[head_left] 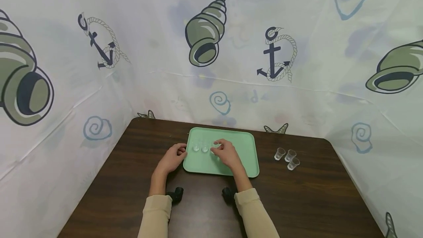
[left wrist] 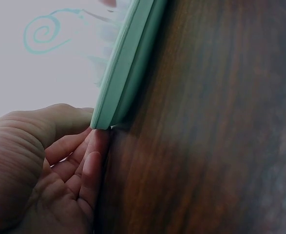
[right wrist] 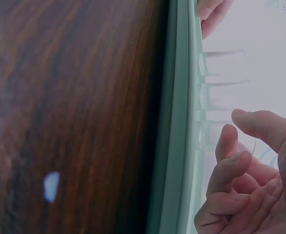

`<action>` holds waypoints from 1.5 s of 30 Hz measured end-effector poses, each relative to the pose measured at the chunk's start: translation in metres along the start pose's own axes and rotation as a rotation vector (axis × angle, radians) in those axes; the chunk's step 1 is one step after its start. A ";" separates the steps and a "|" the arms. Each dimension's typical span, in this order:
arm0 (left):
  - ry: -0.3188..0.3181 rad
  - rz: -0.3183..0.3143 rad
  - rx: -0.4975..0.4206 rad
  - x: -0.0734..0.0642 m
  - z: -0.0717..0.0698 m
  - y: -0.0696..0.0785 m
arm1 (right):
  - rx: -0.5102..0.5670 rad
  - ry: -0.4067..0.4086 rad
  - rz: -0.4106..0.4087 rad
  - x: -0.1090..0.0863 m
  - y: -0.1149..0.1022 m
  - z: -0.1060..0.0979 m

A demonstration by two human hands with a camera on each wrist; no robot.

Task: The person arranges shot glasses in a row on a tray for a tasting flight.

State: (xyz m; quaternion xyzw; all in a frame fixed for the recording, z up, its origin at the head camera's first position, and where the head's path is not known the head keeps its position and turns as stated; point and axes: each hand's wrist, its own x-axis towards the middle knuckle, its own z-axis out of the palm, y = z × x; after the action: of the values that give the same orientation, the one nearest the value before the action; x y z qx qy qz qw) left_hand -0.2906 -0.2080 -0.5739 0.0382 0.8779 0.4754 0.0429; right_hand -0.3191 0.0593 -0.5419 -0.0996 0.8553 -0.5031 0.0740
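Observation:
A mint-green tray (head_left: 231,168) lies on the dark wooden table. My left hand (head_left: 172,158) holds the tray at its left edge; the left wrist view has the thumb (left wrist: 67,119) at the rim and curled fingers just below it. Two small clear shot glasses, one on the far left (head_left: 196,147) and one beside it (head_left: 205,147), stand upright in a row on the tray. Third in that row is another shot glass (right wrist: 201,135), partly hidden by my right hand (head_left: 227,153), whose thumb and fingers are curled round it.
Three more clear shot glasses, a left one (head_left: 279,153), a middle one (head_left: 290,155) and a front one (head_left: 293,163), form a cluster on the table (head_left: 314,194) right of the tray. A patterned curtain (head_left: 158,94) hangs close behind the table and along both sides.

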 end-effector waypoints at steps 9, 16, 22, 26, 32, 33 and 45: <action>0.002 -0.005 -0.011 0.003 0.003 0.005 | -0.008 0.030 0.021 0.001 0.002 -0.002; 0.001 -0.002 -0.006 0.005 0.004 0.008 | -0.012 0.034 0.007 0.001 0.004 -0.006; -0.003 0.004 0.000 0.005 0.005 0.009 | -0.007 0.028 0.012 -0.002 0.008 -0.009; 0.000 0.004 0.006 0.005 0.004 0.009 | -0.005 0.025 0.027 -0.006 0.010 -0.013; -0.006 0.006 0.009 0.004 0.002 0.004 | -0.031 0.043 0.037 -0.015 0.013 -0.020; -0.009 0.006 0.010 0.004 0.002 0.004 | -0.043 0.046 0.038 -0.017 0.014 -0.022; -0.014 -0.011 0.011 0.001 0.001 -0.001 | -0.208 0.179 0.075 -0.043 0.017 -0.047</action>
State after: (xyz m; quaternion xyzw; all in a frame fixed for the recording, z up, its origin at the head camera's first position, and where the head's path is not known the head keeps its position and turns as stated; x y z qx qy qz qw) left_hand -0.2917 -0.2072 -0.5751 0.0372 0.8802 0.4703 0.0515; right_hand -0.2896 0.1178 -0.5334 -0.0294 0.9092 -0.4153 0.0055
